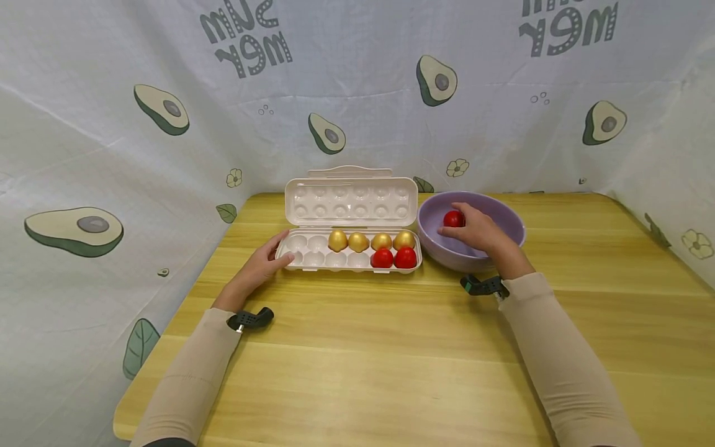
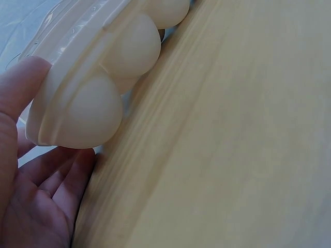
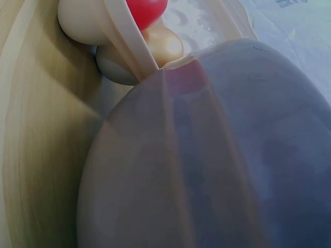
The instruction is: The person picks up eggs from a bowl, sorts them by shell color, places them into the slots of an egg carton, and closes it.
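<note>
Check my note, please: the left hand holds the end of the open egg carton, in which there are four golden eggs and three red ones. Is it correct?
Not quite: the head view shows two red eggs in the carton, not three. Another red egg is in the right hand, at the purple bowl. The rest is right.

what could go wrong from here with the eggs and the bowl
The red egg in the right hand might slip out and drop into the purple bowl. The bowl sits close beside the egg carton, so knocking one could shift the other. The left hand steadies only the carton's left end, so a bump at the far end might swing it and jostle the gold eggs there.
</note>
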A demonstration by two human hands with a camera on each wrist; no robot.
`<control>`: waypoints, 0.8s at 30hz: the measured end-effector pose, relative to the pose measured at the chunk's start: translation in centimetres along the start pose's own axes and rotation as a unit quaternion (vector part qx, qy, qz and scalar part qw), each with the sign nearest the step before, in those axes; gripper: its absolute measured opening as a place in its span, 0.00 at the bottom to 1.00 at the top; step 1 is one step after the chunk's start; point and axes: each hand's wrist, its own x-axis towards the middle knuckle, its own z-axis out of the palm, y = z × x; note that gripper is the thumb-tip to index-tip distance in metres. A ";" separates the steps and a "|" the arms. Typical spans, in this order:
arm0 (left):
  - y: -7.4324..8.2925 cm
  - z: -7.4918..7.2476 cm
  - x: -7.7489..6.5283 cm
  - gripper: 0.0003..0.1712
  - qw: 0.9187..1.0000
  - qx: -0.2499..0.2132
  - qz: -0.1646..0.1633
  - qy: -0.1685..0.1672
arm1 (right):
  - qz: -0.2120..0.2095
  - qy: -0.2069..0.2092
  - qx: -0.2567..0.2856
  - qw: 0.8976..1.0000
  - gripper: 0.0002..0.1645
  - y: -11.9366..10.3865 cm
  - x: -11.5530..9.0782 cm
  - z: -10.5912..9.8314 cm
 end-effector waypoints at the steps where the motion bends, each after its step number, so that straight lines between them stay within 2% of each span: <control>1: 0.0 0.0 0.0 0.38 1.000 0.000 0.000 -0.001 | -0.002 -0.001 0.001 1.000 0.48 0.0 0.1 0.0; 7: -0.4 -0.1 0.3 0.38 1.000 -0.009 -0.004 0.002 | -0.005 -0.017 0.021 1.000 0.46 0.1 0.2 0.0; 13: -2.4 -0.2 1.1 0.39 1.000 -0.002 -0.005 0.012 | -0.014 -0.024 0.013 1.000 0.37 0.1 0.2 0.2; 16: -3.0 -0.3 1.3 0.40 1.000 0.006 -0.003 0.016 | -0.015 -0.024 0.011 1.000 0.34 0.1 0.2 0.2; 20: -2.7 -0.3 1.3 0.40 1.000 0.000 -0.008 0.013 | -0.014 -0.026 0.021 0.999 0.32 0.0 0.2 0.2; 24: -1.4 -0.2 0.8 0.39 1.000 -0.013 -0.010 0.006 | -0.019 -0.029 0.024 0.999 0.30 0.1 0.2 0.2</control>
